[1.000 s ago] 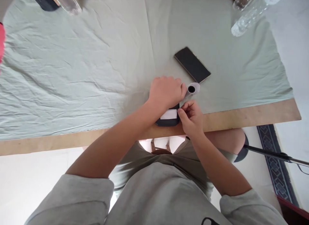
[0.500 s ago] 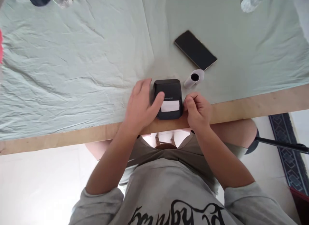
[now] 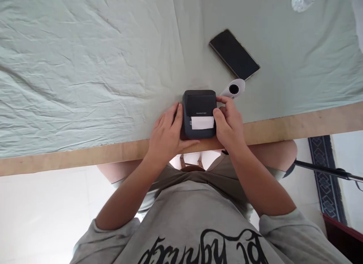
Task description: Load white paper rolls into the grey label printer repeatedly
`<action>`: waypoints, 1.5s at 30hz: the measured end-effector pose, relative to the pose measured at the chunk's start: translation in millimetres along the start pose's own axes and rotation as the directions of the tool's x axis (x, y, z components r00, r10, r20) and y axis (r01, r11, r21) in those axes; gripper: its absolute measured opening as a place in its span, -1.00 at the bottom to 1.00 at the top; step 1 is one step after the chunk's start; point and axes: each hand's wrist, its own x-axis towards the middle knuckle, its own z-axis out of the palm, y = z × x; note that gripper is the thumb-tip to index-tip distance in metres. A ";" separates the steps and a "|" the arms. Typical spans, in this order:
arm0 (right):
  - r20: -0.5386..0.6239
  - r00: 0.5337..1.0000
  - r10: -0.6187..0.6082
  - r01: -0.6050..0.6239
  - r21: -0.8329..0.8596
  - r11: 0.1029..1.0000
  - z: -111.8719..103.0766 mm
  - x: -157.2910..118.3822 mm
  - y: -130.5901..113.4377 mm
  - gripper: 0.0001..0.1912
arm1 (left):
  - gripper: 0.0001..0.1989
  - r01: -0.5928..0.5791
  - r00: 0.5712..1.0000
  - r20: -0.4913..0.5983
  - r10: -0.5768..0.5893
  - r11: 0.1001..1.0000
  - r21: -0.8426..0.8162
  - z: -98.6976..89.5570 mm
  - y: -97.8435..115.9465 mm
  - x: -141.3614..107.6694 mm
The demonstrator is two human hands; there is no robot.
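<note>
A small black printer-like device [image 3: 200,101] sits at the front edge of the table, with a white paper strip [image 3: 202,123] lying across its lower front. My left hand [image 3: 166,133] rests along the device's left side, thumb stretched out below its front edge, holding nothing. At the right side, my right hand [image 3: 230,122] touches the device's edge with thumb and bent fingers, the thumb tip beside the strip's right end. Just beyond that hand lies a white paper roll [image 3: 234,89] with a dark core.
A dark phone [image 3: 235,54] lies beyond the roll, close to it. A clear plastic bottle [image 3: 303,0] is at the top right. Wrinkled pale green cloth [image 3: 99,67] covers the table up to its bare wooden edge [image 3: 85,154].
My left thumb has moved off the device's top to below its front edge. My right hand has come up against the device's right side. The view has shifted slightly.
</note>
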 end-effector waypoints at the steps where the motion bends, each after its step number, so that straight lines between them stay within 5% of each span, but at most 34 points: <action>1: 0.003 1.000 0.004 -0.004 -0.001 1.000 0.1 0.3 -0.2 -0.79 | 0.06 -0.003 1.000 -0.003 0.003 1.000 -0.004 -0.3 0.2 -0.7; 19: 0.050 0.998 -0.030 0.028 0.046 0.999 -0.6 1.4 4.3 -0.69 | -0.03 -0.009 0.998 -0.062 0.006 0.998 -0.055 -2.4 -1.8 2.9; 26: 0.068 0.997 -0.036 0.035 0.008 0.999 -17.8 -4.4 -6.5 -0.40 | -0.18 0.062 0.996 -0.051 -0.069 0.991 -0.122 -7.8 5.6 -0.4; 34: 0.040 0.973 -0.226 0.227 -0.308 0.924 -29.0 31.7 -55.7 -0.75 | -0.36 0.049 0.996 -0.066 -0.058 0.989 -0.139 -9.3 5.3 0.1; 39: 0.181 0.931 -0.317 0.365 -0.476 0.800 -25.7 47.3 -50.8 -0.93 | -0.37 0.047 0.996 -0.068 -0.057 0.990 -0.133 -9.6 5.1 -0.1; 45: 0.486 0.857 -0.168 0.454 -0.561 0.692 -14.1 69.8 -40.7 -0.74 | -0.37 0.038 0.997 -0.063 -0.047 0.990 -0.136 -9.0 3.8 0.1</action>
